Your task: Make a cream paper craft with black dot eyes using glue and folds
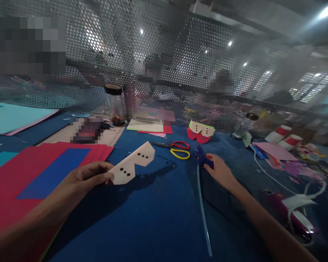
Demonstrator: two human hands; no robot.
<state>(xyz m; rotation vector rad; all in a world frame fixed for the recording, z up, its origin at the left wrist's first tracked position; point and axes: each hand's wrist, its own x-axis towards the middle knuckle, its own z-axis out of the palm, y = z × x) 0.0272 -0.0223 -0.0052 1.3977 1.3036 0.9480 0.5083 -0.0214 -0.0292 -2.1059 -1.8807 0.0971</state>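
Note:
Between the thumb and fingers of my left hand (91,176) is a cream paper cutout (131,165) with a notch and two rows of black dots, raised above the blue table (158,218). My right hand (220,169) is closed round the handle of a blue hot glue gun (201,156). A long clear glue stick (203,214) trails from the gun toward the near edge. Scissors (177,147) with one red and one yellow handle lie between my hands. Behind the gun stand layered red, green and cream cutouts (200,131) with similar dots.
Red and blue paper sheets (54,174) cover the left side. A lidded jar (115,105) stands near the perforated metal screen (164,54). At right lie paper cups (281,136), pink paper (275,150), white cable and a purple tool (292,214). People are beyond the screen.

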